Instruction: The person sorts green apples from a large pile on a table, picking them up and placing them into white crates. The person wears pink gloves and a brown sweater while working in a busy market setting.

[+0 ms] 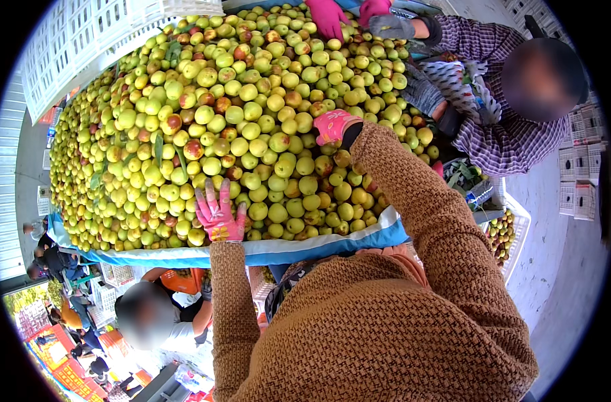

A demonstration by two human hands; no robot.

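Note:
A broad heap of yellow-green jujubes (250, 130), some blushed red-brown, spreads before me. My left hand (219, 213), in a pink flowered glove with greyed fingertips, rests palm down on the fruit at the near side. Its fingers are spread and hold nothing. Farther right and deeper in the heap is my right hand (333, 126), in a matching glove. Its fingers point left and curl down onto the jujubes; whether they grip one is hidden. A few green leaves (158, 149) lie among the fruit left of my hands.
Blue-and-white sheeting (330, 244) edges the heap nearest me. A white plastic crate (109, 35) juts over the far left. A co-worker in a checked shirt (506, 135) leans in at right, wearing grey gloves (393, 27). Another person's pink gloves (328, 20) touch fruit at the far side.

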